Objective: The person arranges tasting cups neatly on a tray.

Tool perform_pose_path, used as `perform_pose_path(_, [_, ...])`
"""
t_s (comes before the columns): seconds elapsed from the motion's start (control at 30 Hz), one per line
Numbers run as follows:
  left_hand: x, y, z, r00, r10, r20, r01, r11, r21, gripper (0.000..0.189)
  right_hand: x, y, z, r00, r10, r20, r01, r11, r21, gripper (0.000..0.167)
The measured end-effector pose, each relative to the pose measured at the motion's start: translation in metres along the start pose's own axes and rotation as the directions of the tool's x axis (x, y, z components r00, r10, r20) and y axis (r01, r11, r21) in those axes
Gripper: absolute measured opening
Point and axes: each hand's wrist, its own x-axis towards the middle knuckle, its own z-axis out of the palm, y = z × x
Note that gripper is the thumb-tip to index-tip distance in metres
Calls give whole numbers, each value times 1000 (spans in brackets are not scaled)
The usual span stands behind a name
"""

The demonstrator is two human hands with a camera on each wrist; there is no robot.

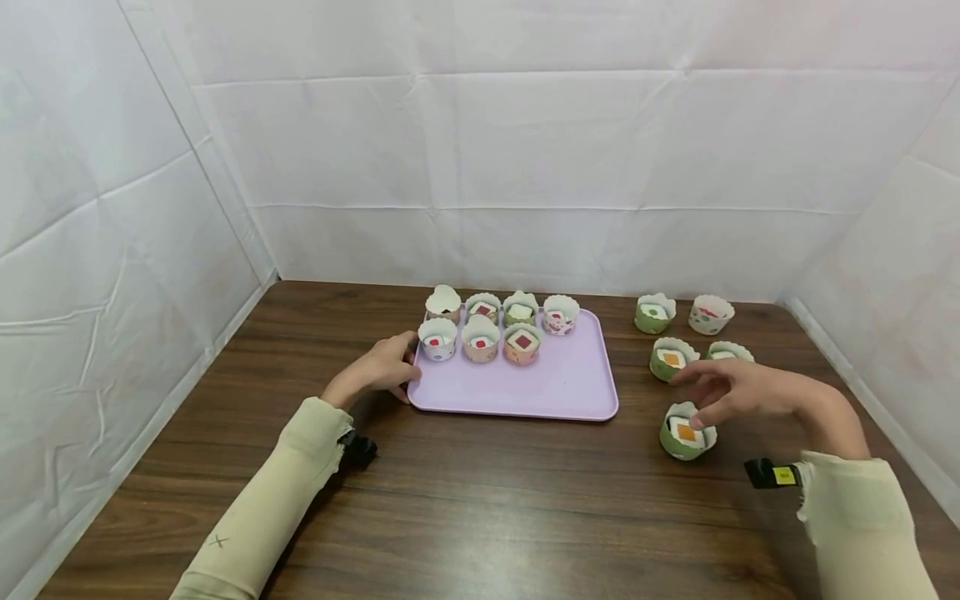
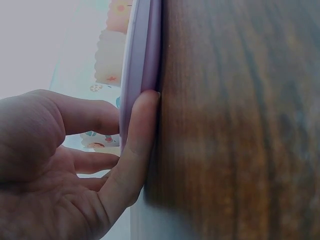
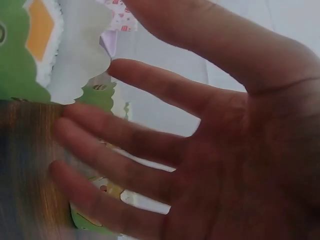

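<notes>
A lilac tray (image 1: 558,385) lies on the table, with my left hand (image 1: 384,365) at its left edge. The left wrist view shows the fingers (image 2: 142,122) pinching the tray's rim. On the tray stand several paper baking cups with white pieces inside, among them a cup with a dark red square (image 1: 522,353). My right hand (image 1: 742,390) hovers at the right with fingers spread, holding nothing. Its thumb overlaps the nearest green paper cup (image 1: 677,447), which holds a white piece topped with an orange square. That cup's scalloped rim (image 3: 92,62) is close to the fingertips in the right wrist view.
Behind the right hand stand a green cup with an orange square (image 1: 660,367), a partly hidden cup (image 1: 731,350), another green cup (image 1: 651,321) and a pink-patterned cup (image 1: 709,321). White sheeting (image 1: 525,150) encloses the wooden table (image 1: 480,508) at the back and sides.
</notes>
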Motion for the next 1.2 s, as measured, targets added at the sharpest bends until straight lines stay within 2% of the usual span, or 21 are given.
perform_pose_path(0.1, [0, 0, 0, 1000, 0, 1, 0, 1000, 2, 71, -1, 1, 0, 996, 67, 67, -71, 996, 55, 77])
perform_pose_path(0.2, [1, 0, 0, 1000, 6, -3, -6, 1000, 0, 70, -1, 2, 1, 990, 94, 104, -104, 990, 97, 83])
perform_pose_path(0.4, [1, 0, 0, 1000, 7, -4, -7, 1000, 0, 70, -2, 5, 0, 983, 132, 130, -147, 982, 115, 85])
perform_pose_path(0.5, [1, 1, 0, 1000, 14, -4, -14, 1000, 1, 70, -2, 7, -1, 986, 108, 130, -123, 986, 113, 85])
perform_pose_path(0.73, [2, 0, 1, 1000, 22, -4, -22, 1000, -4, 68, 1, 16, -1, 992, -18, 127, 11, 998, 61, 85])
perform_pose_path(1.07, [0, 0, 0, 1000, 3, -2, -3, 1000, 0, 70, 2, 15, 1, 983, -55, 173, 50, 998, 36, 79])
perform_pose_path(1.2, [0, 0, 0, 1000, 4, 1, -4, 1000, 1, 70, 3, 17, 3, 982, -81, 170, 74, 996, 44, 70])
